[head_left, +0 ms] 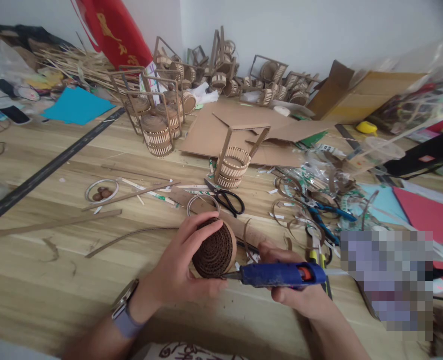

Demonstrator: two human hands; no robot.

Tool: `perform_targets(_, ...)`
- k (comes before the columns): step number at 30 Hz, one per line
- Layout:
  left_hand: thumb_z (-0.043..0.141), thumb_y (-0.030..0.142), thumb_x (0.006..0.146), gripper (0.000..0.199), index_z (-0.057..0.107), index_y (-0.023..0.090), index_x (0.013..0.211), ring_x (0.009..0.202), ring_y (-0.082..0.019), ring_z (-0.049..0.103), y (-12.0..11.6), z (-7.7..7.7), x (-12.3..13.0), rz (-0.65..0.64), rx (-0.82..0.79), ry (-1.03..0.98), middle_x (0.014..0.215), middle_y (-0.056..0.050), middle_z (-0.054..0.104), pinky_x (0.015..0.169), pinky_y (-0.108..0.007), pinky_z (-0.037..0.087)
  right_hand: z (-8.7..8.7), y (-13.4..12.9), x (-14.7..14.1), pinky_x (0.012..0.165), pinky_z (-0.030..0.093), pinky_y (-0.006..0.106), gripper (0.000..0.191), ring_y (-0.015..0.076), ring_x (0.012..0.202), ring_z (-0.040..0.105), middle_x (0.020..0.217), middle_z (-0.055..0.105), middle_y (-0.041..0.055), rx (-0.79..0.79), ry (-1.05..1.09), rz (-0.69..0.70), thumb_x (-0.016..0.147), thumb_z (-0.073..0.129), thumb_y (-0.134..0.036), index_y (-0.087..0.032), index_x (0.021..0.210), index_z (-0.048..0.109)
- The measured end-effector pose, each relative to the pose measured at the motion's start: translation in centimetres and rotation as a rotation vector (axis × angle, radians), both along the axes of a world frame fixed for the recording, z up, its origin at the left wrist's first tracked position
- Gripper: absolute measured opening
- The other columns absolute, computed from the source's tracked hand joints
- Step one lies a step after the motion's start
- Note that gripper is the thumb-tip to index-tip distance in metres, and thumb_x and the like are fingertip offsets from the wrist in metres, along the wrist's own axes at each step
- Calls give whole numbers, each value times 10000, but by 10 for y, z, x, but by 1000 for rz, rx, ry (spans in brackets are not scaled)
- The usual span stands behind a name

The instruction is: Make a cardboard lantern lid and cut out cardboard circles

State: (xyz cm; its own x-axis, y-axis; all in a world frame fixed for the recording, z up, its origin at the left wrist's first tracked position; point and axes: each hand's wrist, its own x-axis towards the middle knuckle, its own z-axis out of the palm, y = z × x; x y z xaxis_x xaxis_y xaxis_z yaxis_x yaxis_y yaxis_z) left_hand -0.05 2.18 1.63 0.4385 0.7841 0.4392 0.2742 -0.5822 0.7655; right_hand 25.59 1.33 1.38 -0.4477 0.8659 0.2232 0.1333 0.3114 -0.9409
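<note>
My left hand (178, 260) is wrapped round a coil of brown corrugated cardboard (214, 250), its ridged spiral face turned towards me. A loose cardboard strip (131, 232) stretches out to the left behind that hand. In my right hand (300, 302) is a blue glue gun (270, 275), lying level with its nozzle at the lower edge of the coil. Whether the tip touches the cardboard, I cannot tell. Just beyond the coil lie a pale ring (202, 197) and black-handled scissors (231, 200). A small slatted bucket with a tall handle (233, 172) stands behind them.
Several finished buckets (157, 135) stand at the back left, with more against the wall. Flat cardboard (202, 130) covers the back middle. Blue-handled pliers (328, 212), curled strips and plastic scraps clutter the right. A ring with brown balls (103, 192) lies at left.
</note>
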Motion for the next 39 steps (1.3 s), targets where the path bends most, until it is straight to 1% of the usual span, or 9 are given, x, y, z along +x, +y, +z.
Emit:
perform_targets(11, 703, 515, 840, 748, 371, 310, 1477, 1378, -285, 400, -2, 0, 1, 0, 0, -31, 1489, -88, 406, 1168, -407, 313, 2, 0, -1, 584, 271, 315, 581, 164, 595, 381, 594, 415, -29, 25, 3, -12, 795, 582, -752, -210, 601, 509)
perform_targets(22, 703, 538, 832, 753, 378, 316, 1474, 1381, -292, 398, -1, 1, 1, 2, -1, -49, 1493, -90, 408, 1166, -423, 317, 6, 0, -2, 586, 303, 315, 591, 171, 605, 392, 584, 443, -18, 72, -32, -27, 797, 567, -762, -210, 594, 517)
perform_targets(27, 698, 520, 837, 740, 377, 317, 1472, 1371, -319, 407, -3, 0, 1, -2, -6, -44, 1488, -105, 410, 1149, -472, 337, 7, 0, -4, 590, 319, 315, 597, 171, 604, 403, 576, 448, -18, 79, -35, -36, 796, 565, -764, -207, 589, 517)
perform_targets(32, 695, 539, 832, 745, 375, 328, 1471, 1365, -349, 410, -3, 0, 1, -3, -14, -47, 1485, -116, 408, 1139, -524, 340, 8, 0, -4, 570, 312, 310, 597, 170, 590, 403, 577, 456, -14, 50, -23, -28, 784, 576, -768, -208, 582, 532)
perform_targets(36, 691, 537, 838, 738, 375, 329, 1471, 1369, -338, 404, -3, 2, 1, 4, -5, -62, 1483, -110, 411, 1142, -510, 345, 7, -1, -3, 565, 330, 307, 569, 174, 593, 437, 600, 506, -3, 0, 6, -24, 757, 619, -760, -203, 641, 598)
perform_targets(39, 697, 519, 839, 731, 380, 324, 1469, 1368, -331, 409, -3, 2, 1, 4, -5, -64, 1482, -108, 414, 1146, -499, 344, 6, -2, -4, 564, 330, 303, 559, 169, 588, 440, 596, 507, -8, -22, 36, -30, 747, 645, -746, -200, 637, 600)
